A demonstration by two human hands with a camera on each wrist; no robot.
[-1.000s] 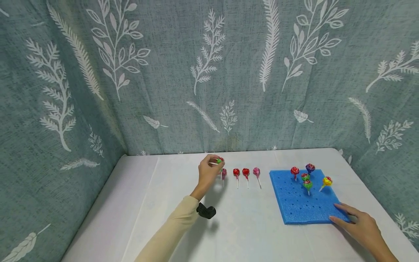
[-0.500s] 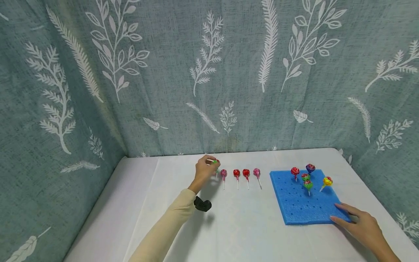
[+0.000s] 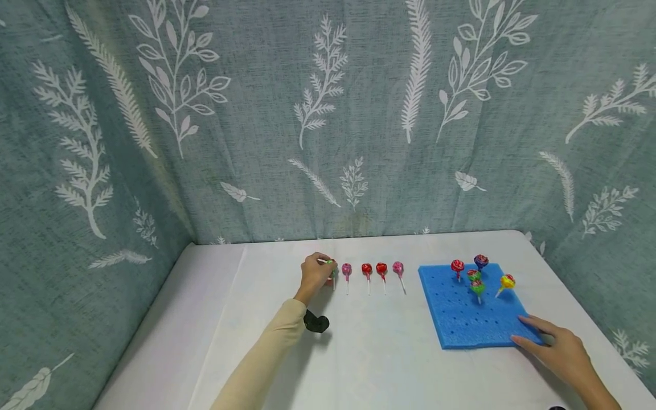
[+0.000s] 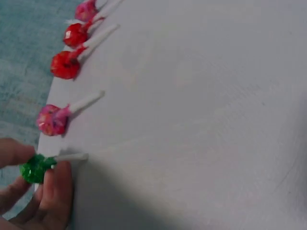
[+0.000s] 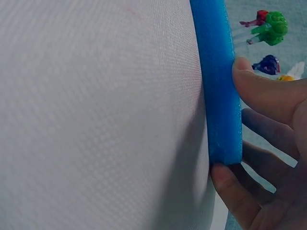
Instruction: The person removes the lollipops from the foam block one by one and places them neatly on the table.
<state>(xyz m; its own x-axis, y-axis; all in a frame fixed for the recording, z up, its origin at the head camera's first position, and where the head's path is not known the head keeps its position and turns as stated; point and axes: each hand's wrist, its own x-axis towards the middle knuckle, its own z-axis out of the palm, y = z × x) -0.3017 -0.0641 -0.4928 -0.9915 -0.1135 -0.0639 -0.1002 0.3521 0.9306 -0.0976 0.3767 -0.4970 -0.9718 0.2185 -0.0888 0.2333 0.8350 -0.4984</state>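
My left hand (image 3: 314, 276) pinches a green lollipop (image 4: 36, 168) at the left end of a row of lollipops, close over the white table. Its white stick points away from the fingers in the left wrist view. Beside it lie a pink lollipop (image 3: 347, 269), a red lollipop (image 3: 367, 269), another red lollipop (image 3: 381, 269) and a second pink lollipop (image 3: 398, 267). At the right, my right hand (image 3: 561, 350) holds the near right corner of a blue foam board (image 3: 479, 330), its thumb and fingers set against the edges.
Standing in the board's holes are a red lollipop (image 3: 458, 266), a dark blue one (image 3: 480, 261), a yellow one (image 3: 507, 281) and green ones (image 3: 478, 287). Rows of small holes dot the board. A leaf-patterned curtain (image 3: 256, 142) hangs behind the white table (image 3: 389, 353).
My left hand has moved left and down, from over the leftmost pink lollipop to the table beside it, still with the green lollipop. My right hand stays at the board's corner.
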